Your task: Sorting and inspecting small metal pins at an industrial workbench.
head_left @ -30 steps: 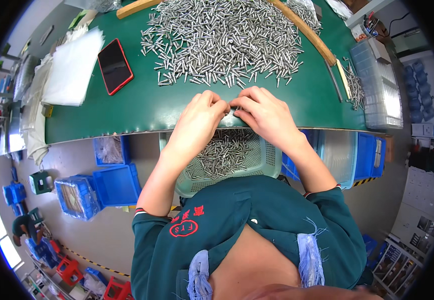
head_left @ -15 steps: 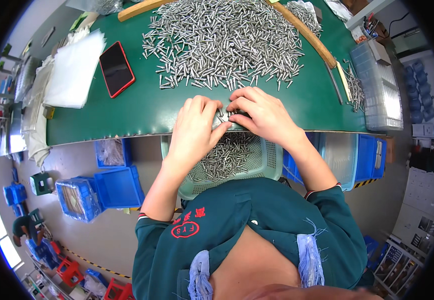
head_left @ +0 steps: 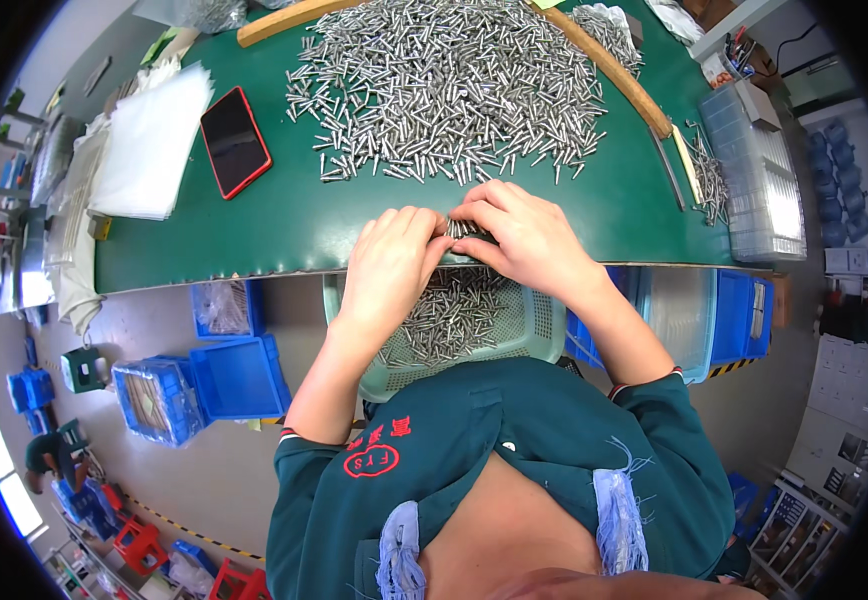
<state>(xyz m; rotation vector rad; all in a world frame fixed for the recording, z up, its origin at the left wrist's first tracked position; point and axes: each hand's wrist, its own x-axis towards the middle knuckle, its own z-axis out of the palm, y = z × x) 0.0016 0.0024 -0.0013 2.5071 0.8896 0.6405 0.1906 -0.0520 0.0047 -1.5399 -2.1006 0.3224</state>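
Note:
Close to the front edge of the green table (head_left: 274,225), my two hands meet around a small row of metal pins (head_left: 464,228). My left hand (head_left: 391,262) is closed at the left end of the row, thumb and fingertips against the pins. On the other side, my right hand (head_left: 524,235) curls its fingers and thumb round the same pins. Beyond my hands spreads a large heap of similar silvery pins (head_left: 449,95). Just below the table edge, a pale green perforated basket (head_left: 539,325) holds many more pins.
A red-cased phone (head_left: 235,143) and white sheets (head_left: 149,145) lie to the left. Curved wooden strips (head_left: 614,72) border the heap. Clear plastic boxes (head_left: 754,170) stand at the right, and blue crates (head_left: 239,372) on the floor. Another person (head_left: 49,452) sits far left.
My hands have drawn closer together around the pins, which now stand in a tighter row. My right hand has shifted slightly down and left.

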